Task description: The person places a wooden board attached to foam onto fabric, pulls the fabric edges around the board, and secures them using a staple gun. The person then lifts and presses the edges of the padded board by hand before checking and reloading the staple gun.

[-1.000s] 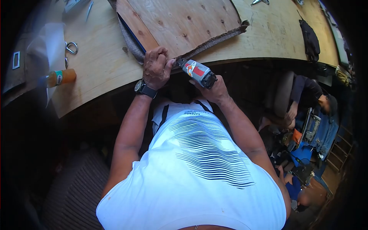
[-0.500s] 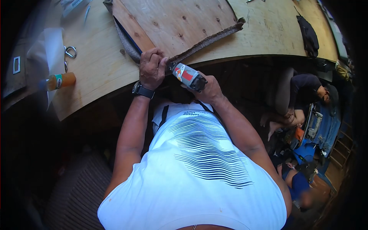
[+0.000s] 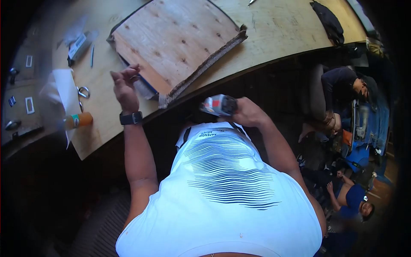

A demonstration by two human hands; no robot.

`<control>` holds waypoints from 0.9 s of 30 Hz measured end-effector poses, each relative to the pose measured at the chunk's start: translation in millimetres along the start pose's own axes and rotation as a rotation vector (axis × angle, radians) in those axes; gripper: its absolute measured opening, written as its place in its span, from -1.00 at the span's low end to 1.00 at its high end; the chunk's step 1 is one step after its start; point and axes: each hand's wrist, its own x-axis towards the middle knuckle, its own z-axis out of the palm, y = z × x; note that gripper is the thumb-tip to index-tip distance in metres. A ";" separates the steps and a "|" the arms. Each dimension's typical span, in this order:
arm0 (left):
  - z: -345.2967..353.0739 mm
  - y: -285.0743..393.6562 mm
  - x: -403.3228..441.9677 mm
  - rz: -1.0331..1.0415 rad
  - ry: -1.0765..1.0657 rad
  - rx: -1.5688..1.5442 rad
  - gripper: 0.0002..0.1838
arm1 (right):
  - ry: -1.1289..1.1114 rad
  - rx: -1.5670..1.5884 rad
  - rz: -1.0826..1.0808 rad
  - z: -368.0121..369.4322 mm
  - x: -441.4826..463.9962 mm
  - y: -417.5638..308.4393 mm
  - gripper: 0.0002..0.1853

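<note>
The board point(image 3: 184, 45) obstructed the middle of the surface point(image 3: 280, 40). The left fingers point(image 3: 132, 71) stood at its left edge; a narrow gap separated them from the scissors point(image 3: 80, 96) and bottle point(image 3: 78, 121). Rightward, a wide lane lay open to the dark cloth point(image 3: 328, 23). The tool point(image 3: 218, 106) occupied space before the front edge, apart from the board.

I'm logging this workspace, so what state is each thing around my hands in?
Plywood panel, flat, bare wood up.
Fabric edging, jutting past the near corner.
Staple gun, gripped in the right hand, off the panel.
Left hand, partly open, nothing visibly held.
Wristwatch, strapped on.
Bottle, holding orange liquid.
Scissors, open or shut unclear.
</note>
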 end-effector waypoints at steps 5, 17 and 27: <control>77.1 34.2 38.9 0.231 -0.158 0.136 -0.57 | 0.323 -0.074 0.325 -38.8 -60.3 55.6 -0.49; 287.9 -113.4 69.3 0.554 -0.463 1.005 -0.56 | 0.636 0.179 0.284 -156.2 -81.2 114.7 -0.43; 311.7 -161.8 99.7 0.592 -0.560 0.866 -0.74 | 0.627 -0.189 0.200 -275.2 -22.6 158.1 -0.40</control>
